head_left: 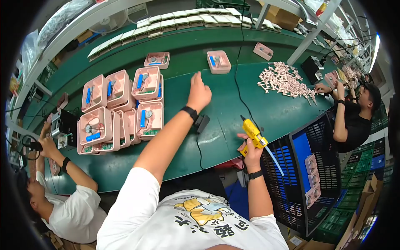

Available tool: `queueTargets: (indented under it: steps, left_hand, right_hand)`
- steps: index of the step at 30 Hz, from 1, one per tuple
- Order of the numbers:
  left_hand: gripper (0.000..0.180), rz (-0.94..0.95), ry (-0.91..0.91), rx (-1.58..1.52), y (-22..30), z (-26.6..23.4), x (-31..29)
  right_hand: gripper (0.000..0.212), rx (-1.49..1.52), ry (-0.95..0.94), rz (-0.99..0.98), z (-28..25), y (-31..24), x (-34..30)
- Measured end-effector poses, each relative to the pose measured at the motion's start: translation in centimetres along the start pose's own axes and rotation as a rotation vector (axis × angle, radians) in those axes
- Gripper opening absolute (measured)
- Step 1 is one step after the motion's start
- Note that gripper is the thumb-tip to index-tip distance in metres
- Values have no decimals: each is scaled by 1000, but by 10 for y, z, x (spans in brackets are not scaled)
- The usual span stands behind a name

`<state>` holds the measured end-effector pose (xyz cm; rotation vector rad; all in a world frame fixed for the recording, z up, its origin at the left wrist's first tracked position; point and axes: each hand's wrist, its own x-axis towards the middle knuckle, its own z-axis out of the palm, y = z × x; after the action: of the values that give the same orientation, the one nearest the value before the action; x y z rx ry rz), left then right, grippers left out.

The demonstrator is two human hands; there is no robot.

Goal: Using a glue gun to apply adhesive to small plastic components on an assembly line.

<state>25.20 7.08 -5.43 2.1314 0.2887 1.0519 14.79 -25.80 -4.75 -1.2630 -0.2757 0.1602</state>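
My right hand [251,156] is wrapped round the handle of a yellow hot glue gun [255,134]. Its dark nozzle points up and left, and a pale glue stick [275,160] trails from its rear. My left hand [199,92] is over the green bench, fingers partly stretched and nothing visible in them. Just beyond it, not touching, sits a pink plastic housing [225,68] with a blue cylindrical cell inside. Left of my forearm, several pink housings [109,135] are stacked, holding blue cells, wires, round metal parts and green circuit boards.
Small pink parts [280,79] are heaped on the bench's right. A black crate [306,223] stands below it, holding pink housings. Two co-workers sit at left [75,212] and right [358,125]. White-topped pieces [175,23] line the back shelf. A black cable [236,79] crosses the bench.
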Motion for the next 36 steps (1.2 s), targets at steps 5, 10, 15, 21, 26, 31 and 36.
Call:
queueTargets:
  steps: [5, 10, 15, 21, 26, 31, 36]
  left_hand:
    - [50, -219, -152, 536, 21, -8, 85]
    - [47, -426, 35, 739, -85, -28, 123]
    - [53, -509, -182, 656, -48, 5, 116]
    - [59, -483, -315, 644, -24, -7, 118]
    - [56, -522, -286, 785, -14, -1, 118]
    - [46, -522, -229, 848, -35, -8, 126]
    - [38, -330, -57, 177, 17, -8, 95]
  right_hand:
    - [25, -20, -22, -43, -21, 4, -10]
    - [25, 50, -38, -23, -3, 4, -4]
    - [25, -8, 8, -34, -14, 2, -7]
    - [27, 17, 24, 7, -10, -1, -3]
    - [30, -4, 24, -5, -11, 2, 0]
    - [30, -2, 10, -14, -2, -3, -1]
    - [30, 15, 27, -16, -1, -10, -4]
